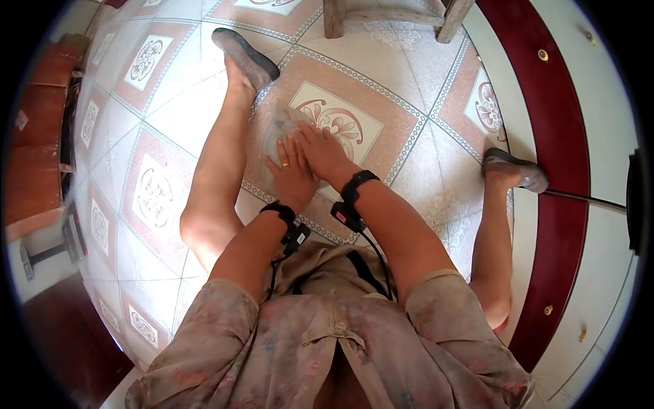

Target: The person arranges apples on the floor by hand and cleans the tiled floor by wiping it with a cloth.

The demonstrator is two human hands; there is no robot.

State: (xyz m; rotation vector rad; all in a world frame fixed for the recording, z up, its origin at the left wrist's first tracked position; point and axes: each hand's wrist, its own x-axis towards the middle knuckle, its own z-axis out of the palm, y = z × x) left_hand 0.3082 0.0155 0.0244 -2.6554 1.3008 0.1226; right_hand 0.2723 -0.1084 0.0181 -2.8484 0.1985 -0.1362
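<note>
A grey cloth point(276, 131) is pressed to the patterned tile floor point(398, 153) beneath the left hand point(293, 174) and right hand point(323, 148), which are laid flat side by side, fingers extended rather than curled round it, presumably so that pressure is spread over the fabric. The legs point(216, 160) are planted wide on either side of the hands, apparently for balance. Beyond the hands a wooden frame point(334, 18) is seen; well to their right, a white-and-maroon cabinet point(565, 136).

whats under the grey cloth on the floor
The grey cloth lies on the patterned tiled floor, which shows around its edges. The patch directly beneath is covered and cannot be seen. The left hand and right hand rest on top.
</note>
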